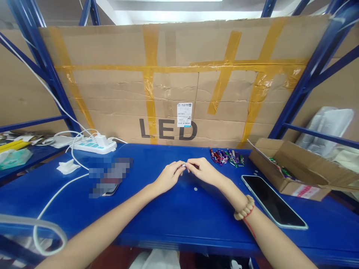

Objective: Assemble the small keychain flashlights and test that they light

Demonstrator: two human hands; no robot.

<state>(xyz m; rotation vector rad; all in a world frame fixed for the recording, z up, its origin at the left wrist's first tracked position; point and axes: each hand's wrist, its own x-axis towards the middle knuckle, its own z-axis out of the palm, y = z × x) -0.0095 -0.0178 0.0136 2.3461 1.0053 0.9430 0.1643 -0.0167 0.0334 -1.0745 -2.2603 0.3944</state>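
My left hand (169, 177) and my right hand (204, 171) meet over the middle of the blue table. Between their fingertips they pinch a small shiny piece (183, 165); most of it is covered by the fingers, so its kind cannot be made out. Behind and to the right of my right hand lies a pile of small coloured keychain flashlights (226, 157) with carabiner clips, in red, purple, silver and green. A small round disc (195, 189) rests on the table below my hands. On my right wrist is a beaded bracelet (245, 209).
An open cardboard box (305, 188) holding more flashlights stands at the right, beside a large dark-screened tablet (273, 200). At the left are a power strip (94, 145) with white cables, a crumpled tissue (68, 167) and a phone (112, 188). Taped cardboard (120, 101) closes off the back.
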